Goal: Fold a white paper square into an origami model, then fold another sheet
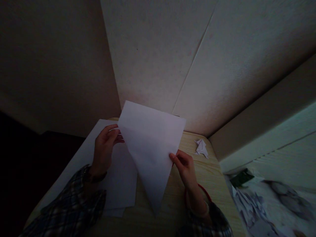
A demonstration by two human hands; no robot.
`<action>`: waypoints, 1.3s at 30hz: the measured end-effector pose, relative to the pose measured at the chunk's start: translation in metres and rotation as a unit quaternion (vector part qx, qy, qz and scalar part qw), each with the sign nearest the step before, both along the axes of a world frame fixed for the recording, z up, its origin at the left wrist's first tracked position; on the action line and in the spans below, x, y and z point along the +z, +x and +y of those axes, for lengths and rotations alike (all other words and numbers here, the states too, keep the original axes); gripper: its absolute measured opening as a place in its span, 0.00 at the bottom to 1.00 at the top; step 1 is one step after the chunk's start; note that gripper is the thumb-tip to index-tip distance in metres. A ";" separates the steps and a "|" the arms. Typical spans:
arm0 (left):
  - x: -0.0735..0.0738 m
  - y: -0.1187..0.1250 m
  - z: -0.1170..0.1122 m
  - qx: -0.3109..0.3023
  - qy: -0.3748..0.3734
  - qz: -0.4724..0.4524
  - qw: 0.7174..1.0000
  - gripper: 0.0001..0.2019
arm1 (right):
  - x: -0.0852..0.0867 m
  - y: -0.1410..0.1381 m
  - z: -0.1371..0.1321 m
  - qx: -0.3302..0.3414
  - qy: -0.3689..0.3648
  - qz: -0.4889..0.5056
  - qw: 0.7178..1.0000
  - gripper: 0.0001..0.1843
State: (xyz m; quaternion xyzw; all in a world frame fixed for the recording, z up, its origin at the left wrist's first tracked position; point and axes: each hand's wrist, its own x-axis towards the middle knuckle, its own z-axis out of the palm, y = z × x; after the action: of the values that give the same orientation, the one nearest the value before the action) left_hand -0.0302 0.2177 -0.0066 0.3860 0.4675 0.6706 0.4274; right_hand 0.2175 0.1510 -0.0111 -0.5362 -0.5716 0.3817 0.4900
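A white sheet of paper, folded into a triangle with its tip pointing down toward me, is lifted above a light wooden table. My left hand pinches the sheet's upper left corner. My right hand pinches its right edge lower down. Both sleeves are plaid.
A stack of flat white sheets lies on the table under my left arm. A small folded paper figure sits near the table's far right corner. Walls meet close behind the table. To the right lies a bed strewn with crumpled papers and a dark object.
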 end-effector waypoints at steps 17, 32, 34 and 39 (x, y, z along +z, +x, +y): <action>0.009 0.011 -0.020 -0.025 0.431 0.581 0.690 0.14 | -0.001 0.005 0.006 0.001 -0.069 0.179 0.981 0.17; 0.082 0.026 -0.053 -0.215 0.012 0.255 0.943 0.15 | 0.076 0.023 -0.027 -0.051 0.090 -0.082 0.991 0.26; 0.080 0.027 -0.056 -0.259 -0.015 0.184 0.948 0.15 | 0.083 0.027 -0.031 -0.032 0.048 -0.072 0.996 0.24; 0.067 0.024 -0.061 -0.341 -0.091 0.140 0.925 0.15 | 0.094 0.036 -0.039 0.029 -0.035 -0.036 0.998 0.18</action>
State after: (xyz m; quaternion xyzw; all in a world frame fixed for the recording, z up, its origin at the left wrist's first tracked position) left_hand -0.0066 0.1563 0.0602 0.5717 0.4215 0.3778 0.5939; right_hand 0.2532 0.1120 0.0826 -0.5495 -0.5906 0.3960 0.4387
